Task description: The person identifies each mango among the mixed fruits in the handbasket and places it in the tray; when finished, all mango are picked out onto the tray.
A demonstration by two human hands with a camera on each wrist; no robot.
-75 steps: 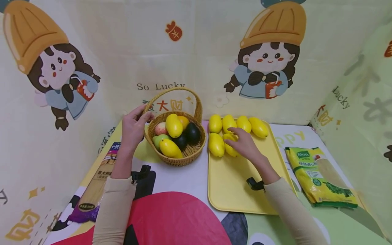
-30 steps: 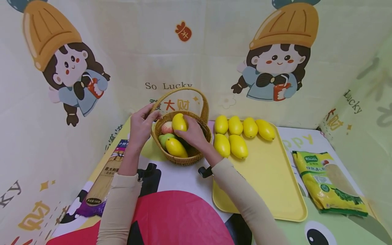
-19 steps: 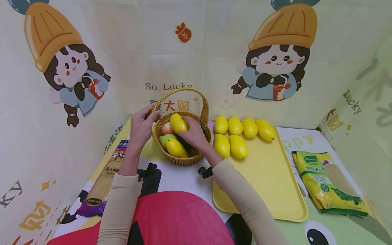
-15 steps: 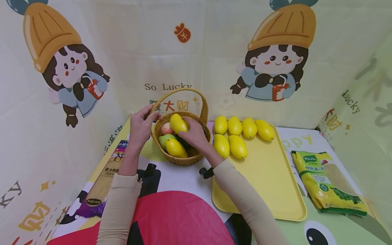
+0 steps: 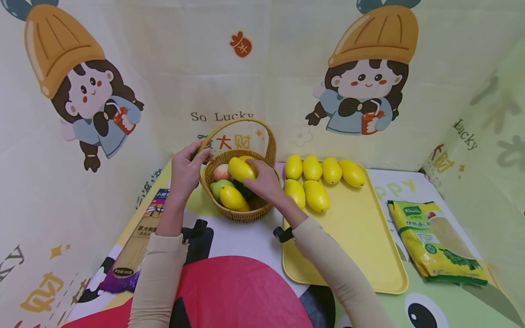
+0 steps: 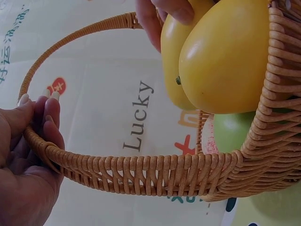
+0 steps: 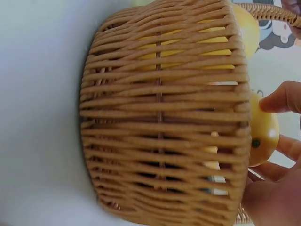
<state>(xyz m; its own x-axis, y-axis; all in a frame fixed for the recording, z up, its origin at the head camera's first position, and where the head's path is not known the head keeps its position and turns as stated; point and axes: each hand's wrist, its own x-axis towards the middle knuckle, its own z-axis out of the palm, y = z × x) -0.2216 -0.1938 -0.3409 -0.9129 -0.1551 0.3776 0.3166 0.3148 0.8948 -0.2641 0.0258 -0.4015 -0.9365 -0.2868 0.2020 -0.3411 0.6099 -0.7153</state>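
Observation:
A wicker basket [image 5: 244,216] with an arched handle [image 6: 136,172] stands left of the yellow tray. My left hand [image 5: 185,171] grips the handle's left side, thumb and fingers curled round it in the left wrist view. Over the basket, my right hand [image 5: 264,181] holds a yellow mango [image 5: 241,170] from its right side. Another mango [image 5: 234,198] lies at the front of the basket, beside a green fruit [image 5: 218,187] and a pinkish peach [image 5: 221,172]. An orange fruit shows behind the held mango, and dark fruit is partly hidden under it.
The yellow tray [image 5: 348,246] carries several mangoes [image 5: 316,197] in two rows at its far end. A Knorr pasta bag [image 5: 436,243] lies to its right. A spaghetti pack [image 5: 133,248] lies by my left forearm. A printed cloth wall rises behind the basket.
My right hand has moved left from the tray to the basket and taken hold of the upper mango, which is now more tilted. The left hand stays on the handle.

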